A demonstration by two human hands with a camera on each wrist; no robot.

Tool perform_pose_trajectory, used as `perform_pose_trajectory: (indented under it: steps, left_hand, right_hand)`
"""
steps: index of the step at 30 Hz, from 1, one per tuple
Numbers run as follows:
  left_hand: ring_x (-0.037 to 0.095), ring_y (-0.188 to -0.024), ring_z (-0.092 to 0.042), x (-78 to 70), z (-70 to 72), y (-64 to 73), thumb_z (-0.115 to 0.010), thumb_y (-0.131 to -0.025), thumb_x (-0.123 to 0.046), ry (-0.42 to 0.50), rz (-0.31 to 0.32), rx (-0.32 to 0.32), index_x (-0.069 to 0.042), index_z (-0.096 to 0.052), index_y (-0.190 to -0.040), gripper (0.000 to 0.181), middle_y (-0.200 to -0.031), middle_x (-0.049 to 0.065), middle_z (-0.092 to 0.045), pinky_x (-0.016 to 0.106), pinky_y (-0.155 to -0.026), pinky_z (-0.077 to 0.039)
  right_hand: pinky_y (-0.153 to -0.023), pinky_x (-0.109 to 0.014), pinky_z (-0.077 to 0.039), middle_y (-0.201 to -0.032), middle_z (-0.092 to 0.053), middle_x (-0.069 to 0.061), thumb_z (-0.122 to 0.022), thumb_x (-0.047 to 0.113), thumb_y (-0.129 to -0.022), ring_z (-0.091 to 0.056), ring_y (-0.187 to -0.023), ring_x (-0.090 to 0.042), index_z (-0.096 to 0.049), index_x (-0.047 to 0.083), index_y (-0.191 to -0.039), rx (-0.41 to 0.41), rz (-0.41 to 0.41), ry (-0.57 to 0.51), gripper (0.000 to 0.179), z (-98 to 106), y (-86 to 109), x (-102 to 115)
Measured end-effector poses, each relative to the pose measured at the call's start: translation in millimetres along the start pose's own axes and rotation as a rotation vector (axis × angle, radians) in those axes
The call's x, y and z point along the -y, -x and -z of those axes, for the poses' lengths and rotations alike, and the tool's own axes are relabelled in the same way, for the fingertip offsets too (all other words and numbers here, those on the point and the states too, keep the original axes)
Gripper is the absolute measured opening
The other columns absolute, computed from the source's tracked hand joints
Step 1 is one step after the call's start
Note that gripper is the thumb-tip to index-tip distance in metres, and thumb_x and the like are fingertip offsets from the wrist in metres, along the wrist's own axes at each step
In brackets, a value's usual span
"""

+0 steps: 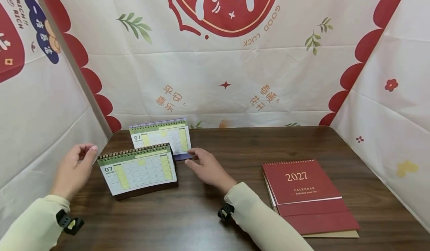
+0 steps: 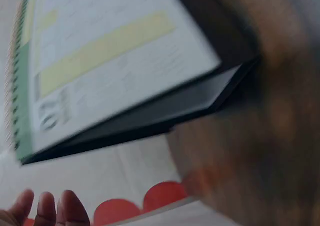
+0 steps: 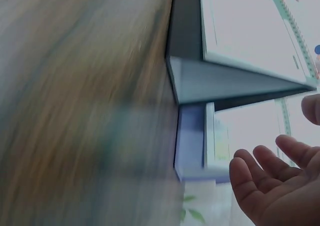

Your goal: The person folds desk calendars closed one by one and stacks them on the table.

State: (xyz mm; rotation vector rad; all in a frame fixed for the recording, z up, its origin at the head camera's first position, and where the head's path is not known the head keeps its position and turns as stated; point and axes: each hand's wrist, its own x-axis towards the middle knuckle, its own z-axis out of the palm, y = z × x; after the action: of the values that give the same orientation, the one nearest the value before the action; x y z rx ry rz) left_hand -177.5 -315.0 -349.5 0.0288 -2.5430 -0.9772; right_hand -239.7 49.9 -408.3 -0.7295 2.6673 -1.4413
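A desk calendar with a black base [image 1: 141,172] stands tent-like on the table, its green-topped July page facing me. Behind it stands a second desk calendar with a purple base [image 1: 176,137], partly hidden by the first. My left hand [image 1: 75,167] is beside the front calendar's upper left corner, fingers loosely bent; in the left wrist view its fingertips [image 2: 46,208] are apart from that calendar. To the right of both calendars, my right hand [image 1: 209,169] is near the back one's lower right corner. Its relaxed fingers [image 3: 255,178] hold nothing in the right wrist view.
Red 2027 calendars [image 1: 309,198] lie flat in a stack at the right of the dark wooden table [image 1: 215,213]. A printed white cloth [image 1: 221,71] hangs behind the table and along both sides, close to my left hand.
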Motion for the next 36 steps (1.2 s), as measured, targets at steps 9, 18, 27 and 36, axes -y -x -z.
perform_pose_trajectory:
  steps: [9, 18, 27, 36]
  left_hand:
    - [0.022, -0.097, -0.049, 8.4, -34.5, 27.3, -0.047, -0.103, -0.03, 0.033, 0.125, 0.065, 0.006, -0.043, -0.127, 0.044, -0.114, 0.022, -0.055, 0.022, -0.07, -0.038]
    - [0.004, -0.085, -0.057, 15.1, -44.2, 29.4, -0.042, -0.107, -0.026, 0.087, 0.05, 0.191, 0.009, -0.042, -0.127, 0.041, -0.118, 0.033, -0.059, 0.02, -0.066, -0.05]
    - [0.022, -0.087, -0.057, 21.0, -43.3, 27.2, -0.044, -0.107, -0.025, -0.034, -0.014, 0.154, 0.007, -0.046, -0.122, 0.035, -0.112, 0.03, -0.063, 0.019, -0.063, -0.044]
    - [0.02, -0.081, -0.057, 17.4, -48.2, 29.1, -0.044, -0.107, -0.023, -0.026, -0.009, 0.135, 0.006, -0.045, -0.12, 0.033, -0.107, 0.028, -0.064, 0.024, -0.061, -0.044]
  right_hand:
    - [-0.09, -0.032, -0.05, -0.121, -0.065, -0.003, -0.058, 0.032, -0.102, -0.061, -0.107, -0.012, -0.058, 0.009, -0.133, 0.024, 0.031, -0.107, 0.039, -30.1, -6.8, 18.7]
    - [-0.057, -0.023, -0.041, -0.077, -0.059, 0.006, -0.055, 0.018, -0.104, -0.048, -0.061, -0.008, -0.06, 0.015, -0.097, -0.038, 0.052, 0.006, 0.009, -51.4, -9.3, 25.4]
    - [-0.055, -0.023, -0.038, -0.068, -0.049, 0.003, -0.054, 0.02, -0.104, -0.044, -0.058, -0.01, -0.053, 0.014, -0.092, -0.079, 0.057, 0.116, 0.013, -60.9, -11.7, 25.6]
    - [-0.055, -0.023, -0.039, -0.07, -0.049, 0.003, -0.053, 0.02, -0.104, -0.044, -0.06, -0.011, -0.051, 0.014, -0.092, -0.06, 0.031, 0.137, 0.013, -60.3, -10.2, 24.7]
